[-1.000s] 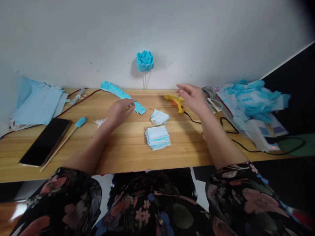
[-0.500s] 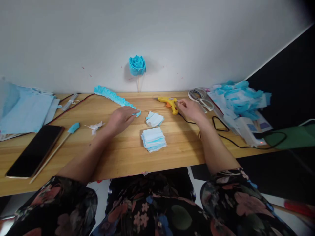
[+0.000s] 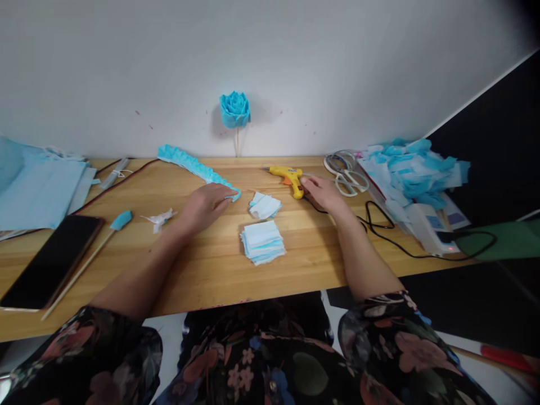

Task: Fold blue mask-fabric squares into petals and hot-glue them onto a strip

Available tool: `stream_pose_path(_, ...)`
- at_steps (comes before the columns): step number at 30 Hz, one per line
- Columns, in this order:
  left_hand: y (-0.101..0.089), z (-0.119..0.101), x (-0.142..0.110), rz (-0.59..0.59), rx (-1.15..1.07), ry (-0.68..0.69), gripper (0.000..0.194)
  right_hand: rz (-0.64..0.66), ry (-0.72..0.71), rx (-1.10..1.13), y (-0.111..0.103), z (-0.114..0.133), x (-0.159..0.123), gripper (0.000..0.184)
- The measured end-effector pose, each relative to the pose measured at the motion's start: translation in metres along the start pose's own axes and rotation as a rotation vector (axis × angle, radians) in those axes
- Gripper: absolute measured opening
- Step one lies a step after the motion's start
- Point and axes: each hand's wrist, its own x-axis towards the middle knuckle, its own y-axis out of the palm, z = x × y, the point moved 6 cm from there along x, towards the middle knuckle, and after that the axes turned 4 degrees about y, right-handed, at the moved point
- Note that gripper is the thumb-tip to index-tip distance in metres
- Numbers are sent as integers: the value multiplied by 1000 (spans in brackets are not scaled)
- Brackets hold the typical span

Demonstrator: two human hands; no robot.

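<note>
On the wooden table my left hand (image 3: 206,205) lies with bent fingers pinching a small folded blue fabric petal (image 3: 235,197). This petal is at the near end of a row of folded blue fabric petals (image 3: 188,161). My right hand (image 3: 323,194) is just behind the grip of a yellow glue gun (image 3: 289,172), fingers loosely bent and apart; whether they touch it I cannot tell. The gun lies on its side, nozzle pointing left. Between the hands are a few loose fabric pieces (image 3: 265,206) and a stack of white and blue fabric squares (image 3: 263,243).
A blue fabric flower (image 3: 235,109) on a stick leans against the wall. On the right are scissors (image 3: 351,183), tape rolls (image 3: 340,161), a heap of blue scraps (image 3: 417,169) and a black cord (image 3: 379,225). A phone (image 3: 53,261), a blue-tipped stick (image 3: 84,261) and face masks (image 3: 46,188) occupy the left.
My right hand has come down slightly behind the glue gun's grip. My left hand stays at the petal row's near end. The view has shifted a little.
</note>
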Motion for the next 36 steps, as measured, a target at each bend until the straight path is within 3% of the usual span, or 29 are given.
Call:
stream_pose_path(3,2,3,-2,-3,-2,-5,34,25,69,-42,2,0,-2,38)
stream_pose_path(13,2,3,-2,3,-58,-51,33,-2,98,-67,4,3,-3,38)
stream_pose_path(18,-1,1,-1,-22,-69,-59,30,-63,87,2,4,-1,-5,49)
stream_pose_path(23,-13,-1,0,-81,-45,-210,29,-247,64,139,-7,-4,-7,39)
stream_pose_path(27,-16,-3,0,-102,-37,-314,30,-353,-29,251,-20,11,-19,40)
stream_pose_path(30,-12,-6,1,-88,-57,-300,30,-259,-174,263,-22,37,-32,39)
stream_pose_path(36,-3,-13,2,-62,-114,-213,26,44,-351,62,-15,87,-55,33)
